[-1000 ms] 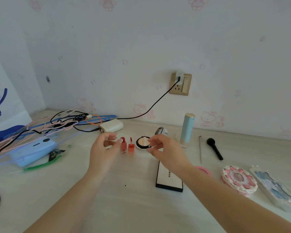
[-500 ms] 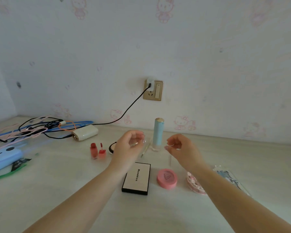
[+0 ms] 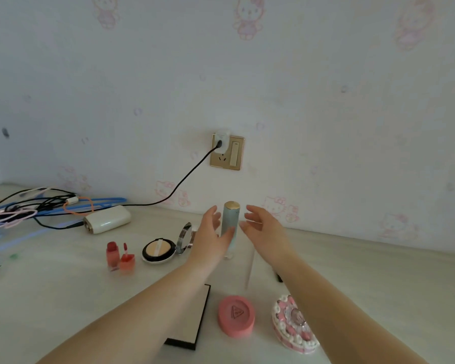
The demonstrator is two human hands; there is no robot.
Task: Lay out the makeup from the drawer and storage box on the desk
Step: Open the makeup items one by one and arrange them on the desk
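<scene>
I have one view only, a wide-angle camera worn on the person's head. It looks forward and slightly down across the desk toward the wall, which fills the upper half and bends at the edges. Both forearms enter from the bottom of the frame, with the left hand and right hand near the centre, close to the lens. With no second view, nothing overlaps.

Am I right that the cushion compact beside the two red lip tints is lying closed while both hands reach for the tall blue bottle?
Not quite: in the head view the cushion compact lies open, its mirrored lid raised. The rest holds: the left hand and right hand flank the tall blue bottle.
</scene>
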